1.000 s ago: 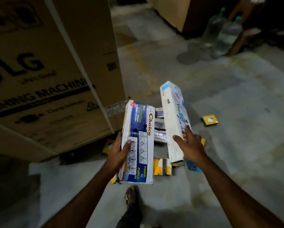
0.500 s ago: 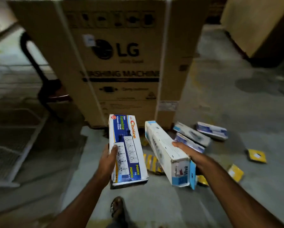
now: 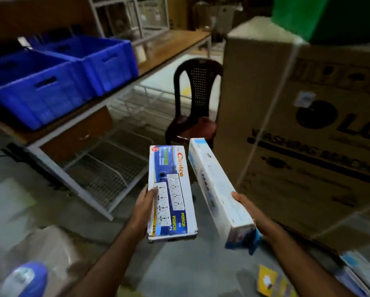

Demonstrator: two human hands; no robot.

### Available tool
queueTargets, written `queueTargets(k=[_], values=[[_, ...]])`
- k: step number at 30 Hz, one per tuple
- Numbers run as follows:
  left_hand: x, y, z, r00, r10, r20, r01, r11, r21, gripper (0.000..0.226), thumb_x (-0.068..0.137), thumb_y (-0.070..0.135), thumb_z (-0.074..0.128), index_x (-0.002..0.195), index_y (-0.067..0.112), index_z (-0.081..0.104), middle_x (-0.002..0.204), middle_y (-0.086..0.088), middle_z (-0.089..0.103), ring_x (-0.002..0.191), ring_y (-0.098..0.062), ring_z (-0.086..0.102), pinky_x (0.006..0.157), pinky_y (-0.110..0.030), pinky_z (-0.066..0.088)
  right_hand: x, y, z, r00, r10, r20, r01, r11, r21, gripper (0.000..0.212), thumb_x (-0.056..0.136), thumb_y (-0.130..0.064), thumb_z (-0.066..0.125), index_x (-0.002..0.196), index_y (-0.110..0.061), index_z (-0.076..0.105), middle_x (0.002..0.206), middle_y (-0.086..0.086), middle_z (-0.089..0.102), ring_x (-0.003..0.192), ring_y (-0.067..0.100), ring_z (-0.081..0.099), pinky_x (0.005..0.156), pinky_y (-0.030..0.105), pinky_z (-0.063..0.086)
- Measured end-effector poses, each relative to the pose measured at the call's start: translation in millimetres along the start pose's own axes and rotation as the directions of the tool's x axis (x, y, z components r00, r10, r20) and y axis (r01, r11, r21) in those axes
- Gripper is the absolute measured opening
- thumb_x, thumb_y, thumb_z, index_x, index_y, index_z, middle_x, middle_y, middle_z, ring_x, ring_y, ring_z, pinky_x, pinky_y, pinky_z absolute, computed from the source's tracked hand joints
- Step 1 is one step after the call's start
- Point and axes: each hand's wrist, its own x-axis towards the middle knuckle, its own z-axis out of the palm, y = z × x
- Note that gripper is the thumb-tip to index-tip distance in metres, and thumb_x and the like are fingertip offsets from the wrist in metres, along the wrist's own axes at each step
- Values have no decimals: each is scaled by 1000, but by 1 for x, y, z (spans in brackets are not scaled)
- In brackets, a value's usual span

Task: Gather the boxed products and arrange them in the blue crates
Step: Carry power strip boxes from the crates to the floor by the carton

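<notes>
My left hand [image 3: 144, 205] grips a blue and white power-strip box [image 3: 171, 189] by its left edge, thumb on the printed face. My right hand [image 3: 243, 203] holds a long white box [image 3: 217, 185] from its right side, the box tilted with one end toward me. Both boxes are in the air at the centre of the view. Two blue crates stand side by side on a wooden table at the upper left: a near crate [image 3: 32, 86] and a far crate [image 3: 102, 61]. Their insides look dark from here.
A large LG washing-machine carton [image 3: 304, 133] fills the right. A dark plastic chair [image 3: 195, 103] stands between it and the table [image 3: 171, 48]. Wire racks [image 3: 107, 172] lie under the table. More boxes [image 3: 359, 273] and a yellow packet [image 3: 269, 281] lie on the floor at bottom right.
The view has swung left from the floor pile toward the table, bringing the blue crates into sight. Both hands still hold the same boxes, now carried higher and nearer the table.
</notes>
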Motion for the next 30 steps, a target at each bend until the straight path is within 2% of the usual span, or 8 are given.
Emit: queueTargets(k=[7,10,16,19,23,25,27,30], values=[[103,98,-25,994,104,-28,-107,988,-115,48,92,30,56,134,7,49,124,-23,63,114,-45,59,92,-62,49,64,-115,85,978,-203,-39,205,978,44,31,97,-42,45,96,-14,57,87,13,66,74,24,62,62,30,47],[145,134,-23,988,155,-3,-153,973,-175,49,93,32,54,135,7,47,125,-23,62,115,-45,58,93,-65,47,96,-163,100,959,-281,30,277,957,89,38,93,-48,49,104,-13,59,92,14,69,78,26,65,68,33,52],[235,177,-11,977,210,-34,-212,959,-190,39,100,32,47,132,12,51,125,-21,63,112,-42,62,92,-62,49,177,-248,119,938,-314,145,291,943,158,42,98,-41,41,117,-7,56,89,14,69,67,21,68,51,28,55],[271,209,-2,964,253,-86,-265,946,-184,37,100,30,47,131,10,52,122,-21,65,110,-41,63,91,-60,51,207,-302,139,930,-339,145,325,939,108,46,90,-45,51,118,-9,57,95,14,69,76,24,69,59,31,57],[324,286,-9,928,332,-166,-358,920,-160,42,98,36,49,131,11,54,121,-18,66,109,-37,65,93,-54,52,286,-377,147,919,-385,89,386,923,7,85,58,-71,76,124,-18,60,110,13,70,96,34,69,88,56,52],[342,326,-17,936,316,-153,-344,911,-226,50,95,45,48,132,12,55,124,-19,65,111,-36,64,91,-52,53,288,-419,177,915,-372,156,367,928,60,61,80,-63,63,116,-14,60,97,12,73,84,28,71,75,44,58],[356,359,-24,949,267,-165,-305,909,-285,47,98,46,41,126,14,60,117,-17,69,100,-33,69,74,-45,60,280,-457,212,865,-421,274,397,907,140,36,98,-38,42,106,-7,57,72,7,71,60,18,68,53,26,55],[381,401,-34,951,270,-152,-306,897,-319,44,101,45,35,119,16,63,110,-16,71,88,-29,73,62,-39,60,289,-510,256,785,-520,337,467,854,230,31,100,-27,36,103,-4,55,59,3,67,48,13,64,44,18,50]])
